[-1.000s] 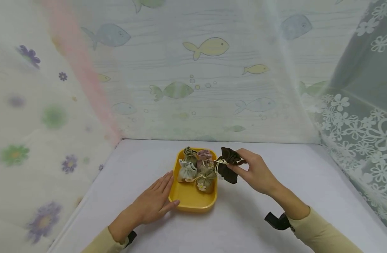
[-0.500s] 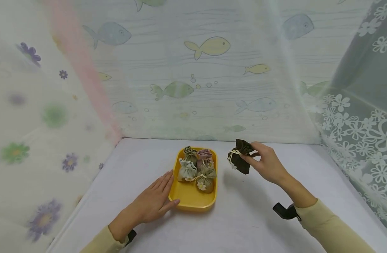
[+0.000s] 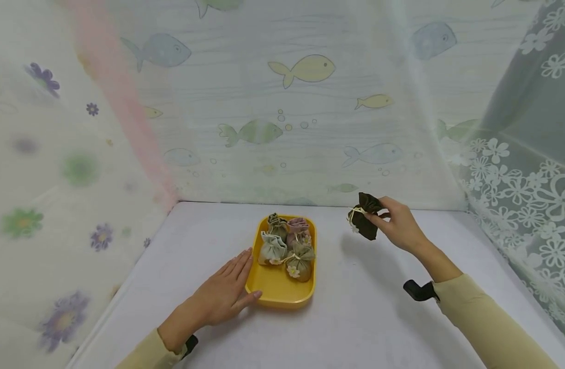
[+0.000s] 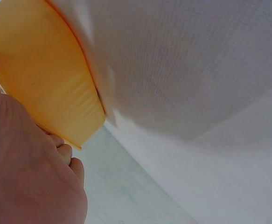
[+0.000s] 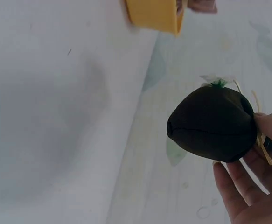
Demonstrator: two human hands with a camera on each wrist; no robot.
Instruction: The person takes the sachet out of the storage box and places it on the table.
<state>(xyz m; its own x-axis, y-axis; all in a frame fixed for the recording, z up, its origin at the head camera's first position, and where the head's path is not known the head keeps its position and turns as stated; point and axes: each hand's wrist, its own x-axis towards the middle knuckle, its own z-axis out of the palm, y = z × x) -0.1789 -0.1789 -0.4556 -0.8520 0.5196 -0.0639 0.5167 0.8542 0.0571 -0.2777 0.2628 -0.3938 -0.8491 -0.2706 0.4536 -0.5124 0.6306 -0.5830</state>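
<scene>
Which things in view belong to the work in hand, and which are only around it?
In the work:
dark brown cloth drawstring pouch, in the right hand
yellow rounded plastic tray, touched by the left hand
in it, pale grey cloth pouch, khaki one, pink one, dark green one

Only around it:
white table
pale fish-printed curtain
white flower-lace curtain
purple-flowered curtain

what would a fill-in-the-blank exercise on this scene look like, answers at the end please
1. The tray is coloured ____.
2. In it, ____ small pouches can be seen.
3. The dark pouch is held in the person's ____ grip.
4. The back curtain shows printed ____ with fins and tails.

Missing words: yellow; four; right; fish.
</scene>
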